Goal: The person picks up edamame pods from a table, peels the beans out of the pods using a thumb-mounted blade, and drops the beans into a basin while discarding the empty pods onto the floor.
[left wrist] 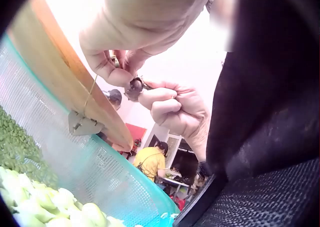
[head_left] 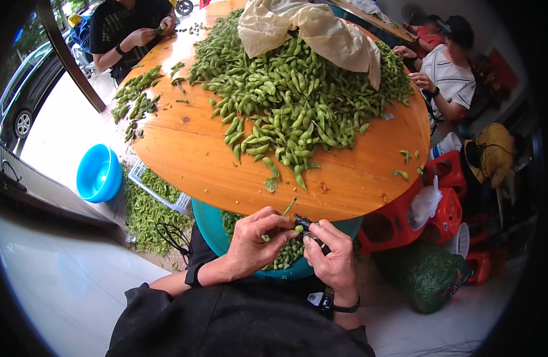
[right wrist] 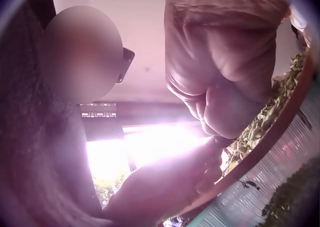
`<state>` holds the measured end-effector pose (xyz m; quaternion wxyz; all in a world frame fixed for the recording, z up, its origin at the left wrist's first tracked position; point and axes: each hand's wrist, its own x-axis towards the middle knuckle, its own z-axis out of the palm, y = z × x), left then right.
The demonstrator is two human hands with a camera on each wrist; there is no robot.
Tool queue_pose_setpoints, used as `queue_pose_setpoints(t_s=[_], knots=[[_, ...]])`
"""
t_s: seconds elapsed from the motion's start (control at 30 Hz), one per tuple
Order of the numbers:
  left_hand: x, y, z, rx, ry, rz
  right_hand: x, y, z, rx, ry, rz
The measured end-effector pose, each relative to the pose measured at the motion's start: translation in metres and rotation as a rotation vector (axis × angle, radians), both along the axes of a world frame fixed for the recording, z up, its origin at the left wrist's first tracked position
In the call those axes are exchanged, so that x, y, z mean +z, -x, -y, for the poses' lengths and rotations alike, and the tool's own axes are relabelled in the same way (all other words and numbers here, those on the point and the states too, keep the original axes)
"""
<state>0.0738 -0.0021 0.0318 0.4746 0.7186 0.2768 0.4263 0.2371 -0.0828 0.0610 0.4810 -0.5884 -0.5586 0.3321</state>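
Just off the near table edge, above the basin, both hands meet. My left hand (head_left: 259,238) pinches a green soybean pod (head_left: 299,229) between thumb and fingers; a thin green stalk (head_left: 290,206) pokes up past its fingertips. My right hand (head_left: 332,253) grips a small black tube-like tool (head_left: 302,222), its end right at the pod. In the left wrist view the tool's round end (left wrist: 134,88) shows dark between the two hands. The right wrist view has the right palm (right wrist: 225,52) close up, and the fingers hide the pod there.
A large heap of soybean pods (head_left: 297,113) covers much of the wooden table (head_left: 184,154), under a pale cloth (head_left: 321,30). Below sits a teal basin (head_left: 208,229) with beans. Pods, a white crate (head_left: 181,204) and a blue basin (head_left: 99,174) stand left; red stools (head_left: 381,229) right. Other people sit around.
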Motion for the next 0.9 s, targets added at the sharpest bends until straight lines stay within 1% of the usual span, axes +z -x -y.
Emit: queue_pose_setpoints(t_s=[0.03,0.1,0.13,0.17,0.2,0.23,0.27,0.3,0.33,0.37,0.43,0.47,0.53,0.6,0.63,0.67,0.7,0.73,0.77,0.83,0.87,0.9], knots=[[0.0,0.0,0.001,0.0,0.001,0.0,-0.002,0.0,0.0,0.002,-0.046,0.049],[0.0,0.003,0.002,-0.107,0.386,0.121,-0.001,-0.001,0.0,0.01,-0.043,0.002],[0.001,0.006,0.0,-0.107,0.388,0.12,0.0,-0.001,0.0,0.017,-0.041,-0.044],[0.003,0.01,-0.005,-0.246,0.68,0.209,-0.001,-0.003,0.001,0.017,-0.041,-0.045],[0.005,0.012,-0.007,-0.386,0.972,0.299,-0.003,-0.005,0.002,0.027,0.04,-0.304],[0.006,0.011,-0.007,-0.387,0.971,0.299,-0.003,-0.005,0.003,0.037,0.12,-0.562],[0.008,0.011,-0.006,-0.385,0.958,0.296,-0.001,-0.002,0.004,0.003,0.078,-0.375],[0.008,0.009,-0.005,-0.386,0.947,0.289,0.0,0.001,0.002,0.005,0.077,-0.375],[0.007,0.007,-0.003,-0.372,0.862,0.298,0.002,0.004,-0.001,-0.043,-0.081,-0.024],[0.009,0.007,-0.001,-0.372,0.861,0.299,0.004,0.008,-0.003,-0.091,-0.237,0.329],[0.013,0.007,0.001,-0.309,0.844,0.204,0.012,0.018,-0.003,-0.129,-0.261,0.451],[0.012,0.01,-0.004,-0.348,0.753,0.108,0.014,0.02,-0.002,-0.099,-0.279,0.457],[0.016,0.013,-0.007,-0.345,0.77,0.086,0.014,0.02,-0.003,-0.065,-0.3,0.462],[0.016,0.014,-0.008,-0.345,0.789,0.063,0.008,0.013,-0.005,-0.063,-0.344,0.375],[0.015,0.013,-0.01,-0.325,0.721,0.071,0.008,0.009,-0.004,-0.104,-0.287,0.323],[0.013,0.013,-0.011,-0.305,0.653,0.078,0.004,0.006,-0.002,-0.149,-0.192,0.204],[0.01,0.012,-0.012,-0.304,0.651,0.08,-0.003,0.004,-0.001,-0.193,-0.097,0.084],[0.006,0.012,-0.011,-0.305,0.645,0.194,-0.007,0.003,0.0,-0.193,-0.042,-0.02],[0.004,0.011,-0.011,-0.307,0.638,0.308,-0.007,0.003,0.001,-0.193,-0.044,-0.019],[0.004,0.012,-0.011,-0.314,0.65,0.319,-0.006,0.005,0.003,-0.087,0.047,-0.25],[0.003,0.011,-0.01,-0.315,0.631,0.308,-0.003,0.009,0.004,-0.094,0.094,-0.445],[0.002,0.011,-0.01,-0.316,0.613,0.295,-0.004,0.01,0.003,-0.094,0.092,-0.445]])
